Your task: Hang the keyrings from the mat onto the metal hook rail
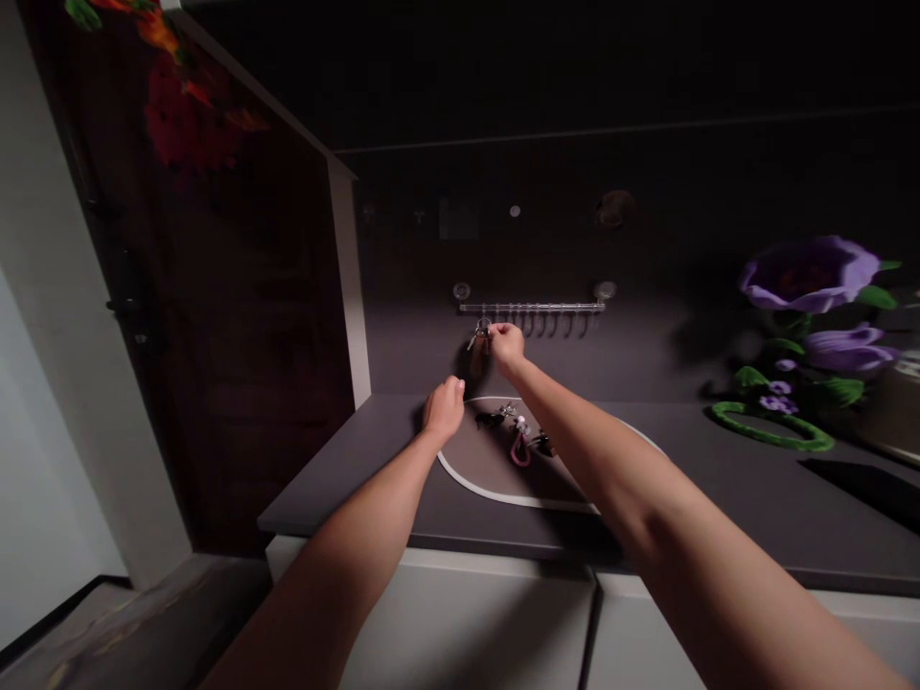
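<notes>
My right hand [507, 347] is raised to the left end of a clear hook rail [553, 308] on the dark back panel. Its fingers pinch a bunch of keys [480, 333], and a brownish tag seems to hang below them. Lower and to the left, my left hand [444, 407] is closed above the left edge of a white-rimmed mat [495, 495]; whatever its fingers might hold is hidden. On the mat lie more keys [507, 410], a pink loop keychain [520, 450] and a dark item partly covered by my right forearm.
Purple artificial flowers [809, 278] with a green ring base [776, 439] stand on the right of the grey countertop [345, 479]. A dark flat object [862, 484] lies near them. White cabinet fronts [467, 613] are below, a dark door [244, 335] is left, and an overhead cabinet hangs above.
</notes>
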Demonstrator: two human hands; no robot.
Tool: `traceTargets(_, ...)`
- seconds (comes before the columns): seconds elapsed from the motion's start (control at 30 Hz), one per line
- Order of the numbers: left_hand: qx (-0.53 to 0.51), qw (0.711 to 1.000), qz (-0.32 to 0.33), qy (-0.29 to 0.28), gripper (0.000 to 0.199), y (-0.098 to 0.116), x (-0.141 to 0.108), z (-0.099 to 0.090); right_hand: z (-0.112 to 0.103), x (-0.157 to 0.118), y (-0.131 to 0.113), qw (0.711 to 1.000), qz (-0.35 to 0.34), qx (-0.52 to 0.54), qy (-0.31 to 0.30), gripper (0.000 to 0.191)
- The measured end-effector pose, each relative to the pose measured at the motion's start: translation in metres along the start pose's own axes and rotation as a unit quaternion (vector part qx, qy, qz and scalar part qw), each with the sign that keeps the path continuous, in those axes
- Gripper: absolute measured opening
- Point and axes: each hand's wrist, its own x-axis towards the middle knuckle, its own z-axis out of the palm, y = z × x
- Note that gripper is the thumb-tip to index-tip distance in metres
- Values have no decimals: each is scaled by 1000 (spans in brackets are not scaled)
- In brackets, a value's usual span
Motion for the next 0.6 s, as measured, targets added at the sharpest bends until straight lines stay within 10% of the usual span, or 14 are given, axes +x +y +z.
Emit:
traceTargets(0.23, -11, 1000, 3, -1, 32, 0, 0, 0, 6, -3, -3, 993, 104, 11, 57, 21)
traceTargets(0.6, -26, 1000, 11, -6, 30, 1, 0, -2, -1, -4, 14, 995, 66, -45, 63, 24)
